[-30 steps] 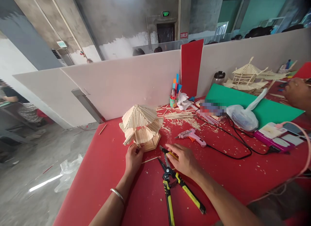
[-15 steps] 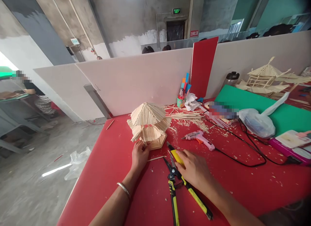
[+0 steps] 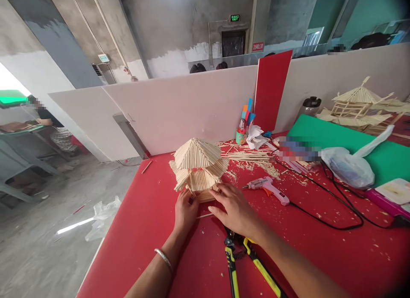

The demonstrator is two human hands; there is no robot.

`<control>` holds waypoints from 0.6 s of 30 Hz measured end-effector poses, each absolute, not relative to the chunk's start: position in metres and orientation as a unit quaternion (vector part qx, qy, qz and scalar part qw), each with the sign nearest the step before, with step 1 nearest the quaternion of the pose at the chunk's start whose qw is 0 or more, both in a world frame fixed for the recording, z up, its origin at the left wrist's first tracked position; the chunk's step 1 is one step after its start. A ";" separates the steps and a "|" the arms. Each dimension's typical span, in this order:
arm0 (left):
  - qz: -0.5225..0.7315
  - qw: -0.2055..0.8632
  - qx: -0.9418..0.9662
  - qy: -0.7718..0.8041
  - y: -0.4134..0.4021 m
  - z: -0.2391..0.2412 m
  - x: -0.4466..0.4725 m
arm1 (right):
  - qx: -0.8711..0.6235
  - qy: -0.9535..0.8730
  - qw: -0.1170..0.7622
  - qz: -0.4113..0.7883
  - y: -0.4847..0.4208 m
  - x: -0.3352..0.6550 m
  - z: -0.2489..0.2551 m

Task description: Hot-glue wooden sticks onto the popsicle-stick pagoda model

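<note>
A small pavilion model [image 3: 197, 154] made of pale wooden sticks, with a two-tiered pointed roof, stands upright on the red tabletop. My left hand [image 3: 185, 210] has its fingers curled on the model's front left, near the base. Reaching to the front right side, my right hand [image 3: 235, 206] touches the lower part with its fingers extended and the thumb apart. Under my right forearm lie cutters [image 3: 233, 268] with black and yellow handles, their blades mostly hidden. A loose thin stick [image 3: 205, 215] lies in front of the base. Little shows of the yellow knife beneath my right hand.
A pink glue gun [image 3: 269, 189] lies to the right, its black cord trailing across the table. Loose sticks [image 3: 250, 154] and shavings lie behind it. Farther right are a green board [image 3: 339, 137], a plastic bag [image 3: 347, 165] and another stick building [image 3: 357, 103]. A partition stands behind.
My right hand has let go of the yellow knife and moved up and left to the model. My left hand stays at the front left. The view has shifted slightly.
</note>
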State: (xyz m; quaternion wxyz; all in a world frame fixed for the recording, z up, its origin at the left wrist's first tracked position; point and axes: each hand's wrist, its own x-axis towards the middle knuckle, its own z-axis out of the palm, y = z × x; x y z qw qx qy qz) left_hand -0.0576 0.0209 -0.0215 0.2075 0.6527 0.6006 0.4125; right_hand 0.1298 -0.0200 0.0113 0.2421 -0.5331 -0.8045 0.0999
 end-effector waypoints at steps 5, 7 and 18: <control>0.420 0.181 0.663 0.593 0.020 -0.022 -0.058 | -0.488 -0.834 0.235 0.101 -0.022 0.134 -0.002; 0.416 0.175 0.671 0.588 0.020 -0.021 -0.058 | -0.481 -0.838 0.234 0.107 -0.022 0.137 -0.003; 0.401 0.144 0.705 0.567 0.018 -0.025 -0.059 | -0.497 -0.820 0.260 0.110 -0.025 0.132 -0.005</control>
